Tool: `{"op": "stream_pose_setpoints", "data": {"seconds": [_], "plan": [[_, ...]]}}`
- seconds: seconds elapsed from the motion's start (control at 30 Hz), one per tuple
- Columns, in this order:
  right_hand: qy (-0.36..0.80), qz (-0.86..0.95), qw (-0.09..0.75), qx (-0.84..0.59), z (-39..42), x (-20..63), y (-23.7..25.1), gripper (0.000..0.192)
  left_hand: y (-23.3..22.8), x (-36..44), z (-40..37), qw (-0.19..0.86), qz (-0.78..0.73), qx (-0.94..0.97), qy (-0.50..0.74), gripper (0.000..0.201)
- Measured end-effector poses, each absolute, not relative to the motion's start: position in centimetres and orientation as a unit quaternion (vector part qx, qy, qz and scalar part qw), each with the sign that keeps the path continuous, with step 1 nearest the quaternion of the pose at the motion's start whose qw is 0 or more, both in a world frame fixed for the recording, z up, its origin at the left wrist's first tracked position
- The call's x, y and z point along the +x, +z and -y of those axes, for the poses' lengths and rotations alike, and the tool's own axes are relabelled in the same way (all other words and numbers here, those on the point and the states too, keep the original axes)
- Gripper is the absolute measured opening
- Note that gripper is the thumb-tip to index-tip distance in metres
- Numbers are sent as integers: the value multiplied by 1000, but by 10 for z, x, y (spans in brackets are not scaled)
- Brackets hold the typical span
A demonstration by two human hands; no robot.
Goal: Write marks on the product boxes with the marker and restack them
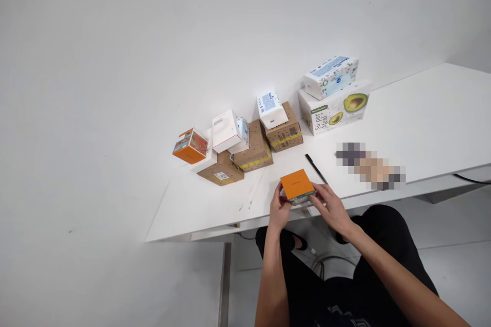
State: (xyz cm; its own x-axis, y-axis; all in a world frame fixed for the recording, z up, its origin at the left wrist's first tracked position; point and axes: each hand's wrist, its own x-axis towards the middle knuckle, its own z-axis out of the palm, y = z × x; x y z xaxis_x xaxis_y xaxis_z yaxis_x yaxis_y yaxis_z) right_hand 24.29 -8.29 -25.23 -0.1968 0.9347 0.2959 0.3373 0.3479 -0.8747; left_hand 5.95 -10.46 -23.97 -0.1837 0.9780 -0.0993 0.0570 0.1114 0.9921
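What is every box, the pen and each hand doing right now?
orange box: closed, held at the table edge
left hand: gripping the orange box's left side
right hand: gripping its right side
black pen: lying flat, untouched
avocado box: closed, tissue pack on top
brown cartons: closed, taped, small boxes stacked on them
table: white, holding everything

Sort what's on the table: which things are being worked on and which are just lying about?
In hand:
- small orange-topped cardboard box, at the table's near edge
- left hand and right hand, gripping it from either side

Lying about:
- black pen
- brown cardboard boxes
- white avocado-print carton, blue-and-white tissue pack on top
- small orange box at the row's far left
- white table
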Motion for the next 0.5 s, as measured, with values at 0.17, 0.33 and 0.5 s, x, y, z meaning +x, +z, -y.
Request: {"op": "stream_pose_setpoints", "data": {"seconds": [0.17,0.33,0.5], "plan": [[318,706,440,-454,86,243,-258,40,-238,55,107,510,-549,453,484,85],[309,712,440,-451,85,243,-258,40,-237,54,105,519,-546,439,490,87],[308,716,438,-449,86,243,-258,40,-240,55,104,530,-536,440,488,88]]}}
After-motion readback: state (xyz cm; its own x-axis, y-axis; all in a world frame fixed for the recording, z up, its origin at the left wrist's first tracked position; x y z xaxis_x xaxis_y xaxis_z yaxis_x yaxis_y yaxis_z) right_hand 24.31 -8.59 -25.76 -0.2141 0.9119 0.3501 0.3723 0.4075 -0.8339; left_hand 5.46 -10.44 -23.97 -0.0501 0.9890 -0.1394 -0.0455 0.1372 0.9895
